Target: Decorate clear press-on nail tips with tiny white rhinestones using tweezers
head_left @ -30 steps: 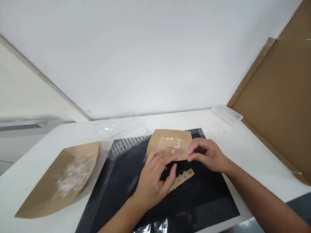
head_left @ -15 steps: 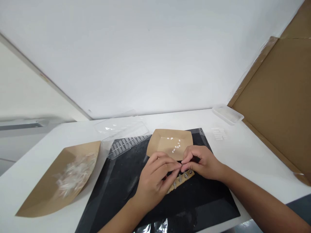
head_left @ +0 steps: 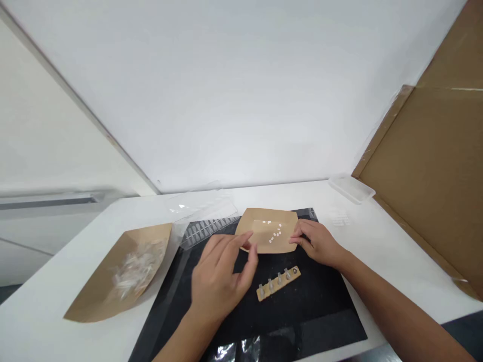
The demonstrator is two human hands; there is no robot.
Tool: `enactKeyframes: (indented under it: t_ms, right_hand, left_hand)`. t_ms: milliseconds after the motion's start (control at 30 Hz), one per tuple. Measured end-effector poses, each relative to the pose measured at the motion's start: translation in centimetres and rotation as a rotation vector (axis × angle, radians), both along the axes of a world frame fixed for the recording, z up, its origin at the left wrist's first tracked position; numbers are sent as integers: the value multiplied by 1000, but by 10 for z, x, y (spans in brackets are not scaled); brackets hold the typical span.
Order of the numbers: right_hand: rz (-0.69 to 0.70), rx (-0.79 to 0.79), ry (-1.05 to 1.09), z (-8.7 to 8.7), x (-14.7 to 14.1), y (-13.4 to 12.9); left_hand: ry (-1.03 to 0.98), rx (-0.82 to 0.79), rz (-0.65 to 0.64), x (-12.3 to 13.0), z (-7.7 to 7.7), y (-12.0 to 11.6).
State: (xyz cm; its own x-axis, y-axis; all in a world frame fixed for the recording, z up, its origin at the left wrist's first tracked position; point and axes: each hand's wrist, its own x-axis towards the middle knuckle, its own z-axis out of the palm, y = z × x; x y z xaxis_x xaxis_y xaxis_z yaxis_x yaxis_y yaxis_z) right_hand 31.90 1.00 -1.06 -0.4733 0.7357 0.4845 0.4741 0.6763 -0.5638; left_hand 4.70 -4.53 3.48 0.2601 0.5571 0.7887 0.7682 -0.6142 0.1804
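Observation:
My right hand (head_left: 317,242) is closed in a pinch at the right side of a small brown paper tray (head_left: 247,221). Whatever lies between those fingertips, if anything, is hidden. Several small white oval pieces (head_left: 274,235) lie scattered in the tray. My left hand (head_left: 224,274) hovers near the tray's lower left corner, thumb and index finger apart, with nothing visible between them. Below the tray, a tan strip (head_left: 277,285) rests on the black mat (head_left: 313,306). Several clear upright pieces stand along it, and a dark round spot shows at its right end.
A larger brown paper tray (head_left: 90,281) at left holds a heap of clear plastic pieces (head_left: 138,269). Clear sheets with nail-shaped forms (head_left: 199,231) lie at the mat's upper left. A translucent plastic box (head_left: 350,188) and a cardboard panel (head_left: 426,166) stand at right.
My hands have separated from their meeting point above the strip. The left moved leftward and its fingers opened; the right moved to the small tray's right side. The strip is now uncovered.

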Motion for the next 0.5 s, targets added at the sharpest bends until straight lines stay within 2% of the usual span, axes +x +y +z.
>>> enactKeyframes:
  t_ms: [67,100,233,300,367,500]
  right_hand:
    - [-44,29,-2,1,4,3]
    - [-63,39,-5,2,5,3]
    - [-102,70,-37,4,7,1]
    - [-99,77,-45,3,6,1]
    - [-80,76,-36,1,6,2]
    - [-58,64,17,-2,5,4]
  left_hand:
    - [107,-129,183,-12,0,-11]
    - [139,-210,284,-18,-4,-17]
    - [275,-515,539,-45,-44,-35]
    - [344,-603,592,-54,-62,-40]
    - [373,-643,606,-58,-72,-42]
    - [357,-606,614,-57,-74,-43]
